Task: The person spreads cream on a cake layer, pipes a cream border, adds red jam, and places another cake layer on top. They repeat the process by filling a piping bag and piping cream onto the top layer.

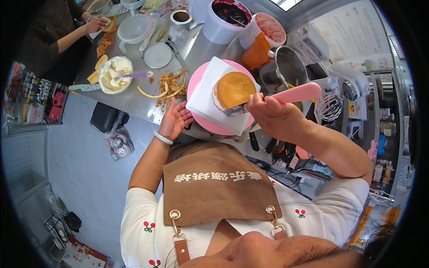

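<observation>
A round layered cake (235, 89) with a golden-brown sponge top and pale cream at its side sits on a white square board (204, 97). The board lies on a pink round turntable (194, 78). My right hand (268, 112) grips a spatula with a pink handle (296, 93); its metal blade (235, 110) is against the near right side of the cake. My left hand (177, 119), palm up with fingers apart and nothing in it, is beside the turntable's left edge.
Left on the steel table (134, 105) are sponge scraps (172, 85), a cream tub (116, 75) with a purple-handled spatula and a green-handled knife (83, 87). Filling buckets (226, 21) and a metal mixing bowl (283, 68) stand beyond. A co-worker's hands (97, 24) hold something white at upper left.
</observation>
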`<state>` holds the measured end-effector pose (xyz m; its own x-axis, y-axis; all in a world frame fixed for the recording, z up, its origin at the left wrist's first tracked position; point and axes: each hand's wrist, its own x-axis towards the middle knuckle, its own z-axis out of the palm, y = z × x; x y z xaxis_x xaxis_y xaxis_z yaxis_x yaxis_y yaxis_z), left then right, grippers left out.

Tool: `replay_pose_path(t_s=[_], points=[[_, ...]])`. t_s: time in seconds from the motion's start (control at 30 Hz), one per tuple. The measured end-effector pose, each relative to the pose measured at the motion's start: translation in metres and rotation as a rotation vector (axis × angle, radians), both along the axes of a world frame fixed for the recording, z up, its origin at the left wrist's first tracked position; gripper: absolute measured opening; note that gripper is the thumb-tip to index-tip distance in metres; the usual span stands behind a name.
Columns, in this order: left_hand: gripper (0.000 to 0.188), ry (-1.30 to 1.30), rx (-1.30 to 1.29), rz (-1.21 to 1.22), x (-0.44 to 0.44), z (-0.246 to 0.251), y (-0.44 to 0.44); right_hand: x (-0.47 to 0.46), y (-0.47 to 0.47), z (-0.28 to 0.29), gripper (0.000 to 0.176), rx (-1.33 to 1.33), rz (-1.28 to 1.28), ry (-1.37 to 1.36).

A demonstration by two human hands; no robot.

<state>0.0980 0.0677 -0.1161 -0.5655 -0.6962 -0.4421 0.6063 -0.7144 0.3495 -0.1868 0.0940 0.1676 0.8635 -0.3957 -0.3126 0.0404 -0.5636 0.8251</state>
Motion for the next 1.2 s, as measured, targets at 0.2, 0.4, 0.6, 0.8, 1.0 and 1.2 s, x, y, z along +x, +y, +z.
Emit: replay_pose_path(t_s=[0.2, 0.4, 0.6, 0.8, 1.0, 1.2], points=[[0.069, -0.311, -0.106, -0.076, 0.003, 0.018, -0.009, -0.040, 0.025, 0.016, 0.036, 0.147, -0.099, -0.138], [0.058, -1.065, -1.178, 0.035, -0.019, 0.058, -0.021, -0.096, 0.078, -0.008, 0.043, 0.137, -0.767, -1.120], [0.067, -0.768, -1.079, -0.107, -0.067, 0.069, -0.029, -0.080, 0.110, -0.138, 0.042, 0.226, -0.910, -1.587], [0.089, -0.787, -1.165, -0.182, -0.070, 0.073, -0.042, -0.105, 0.178, -0.101, 0.040, 0.099, -0.979, -1.573], [0.130, -1.000, -1.582, -0.438, -0.099, 0.097, -0.075, -0.087, 0.132, -0.125, 0.039, 0.130, -0.983, -1.722], [0.149, -1.097, -1.740, -0.646, -0.116, 0.113, -0.085, -0.117, 0.207, -0.130, 0.035, 0.091, -1.158, -1.669]])
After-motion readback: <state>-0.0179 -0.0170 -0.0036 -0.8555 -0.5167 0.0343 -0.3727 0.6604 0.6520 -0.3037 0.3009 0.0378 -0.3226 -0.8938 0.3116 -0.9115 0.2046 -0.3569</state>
